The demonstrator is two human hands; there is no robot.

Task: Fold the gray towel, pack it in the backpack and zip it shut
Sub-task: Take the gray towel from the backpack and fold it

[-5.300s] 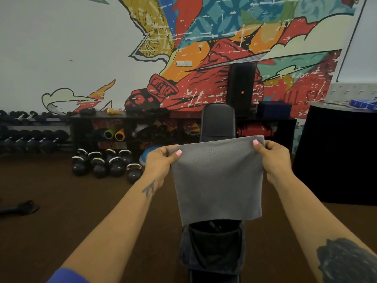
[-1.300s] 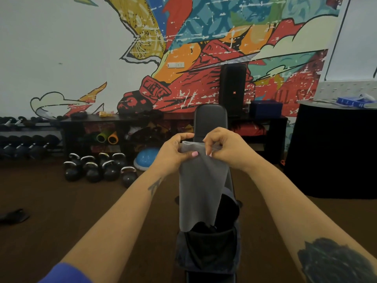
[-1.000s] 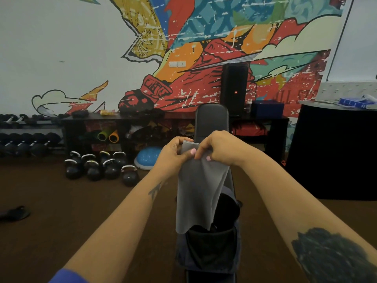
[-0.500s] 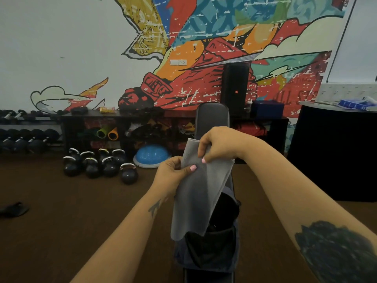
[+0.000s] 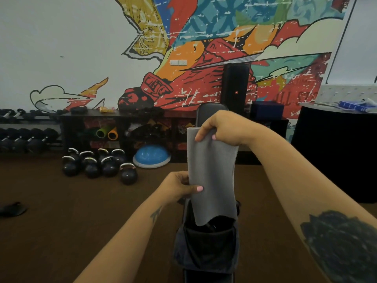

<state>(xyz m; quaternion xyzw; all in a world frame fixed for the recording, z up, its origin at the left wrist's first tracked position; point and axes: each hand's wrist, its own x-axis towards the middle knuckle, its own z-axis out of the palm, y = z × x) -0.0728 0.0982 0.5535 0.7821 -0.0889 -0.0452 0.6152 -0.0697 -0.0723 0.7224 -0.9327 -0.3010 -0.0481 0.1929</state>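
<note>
The gray towel point(image 5: 212, 176) hangs as a narrow folded strip in the middle of the view. My right hand point(image 5: 222, 127) pinches its top edge. My left hand point(image 5: 179, 187) grips the strip's left edge about halfway down, thumb on the front. The towel's lower end dangles just over the open mouth of the dark backpack point(image 5: 206, 250), which stands upright on a black bench below my arms. The backpack's zip is undone and its inside is dark.
A black bench backrest point(image 5: 210, 111) rises behind the towel. Several kettlebells point(image 5: 98, 166) and a blue balance dome point(image 5: 152, 156) sit on the brown floor at left. A dumbbell rack point(image 5: 24, 135), low shelving and a black round table point(image 5: 336, 152) line the mural wall.
The wide towel was folded into a narrow strip. Over the last second my left hand slid down from the top edge to the strip's middle, while my right hand kept the top.
</note>
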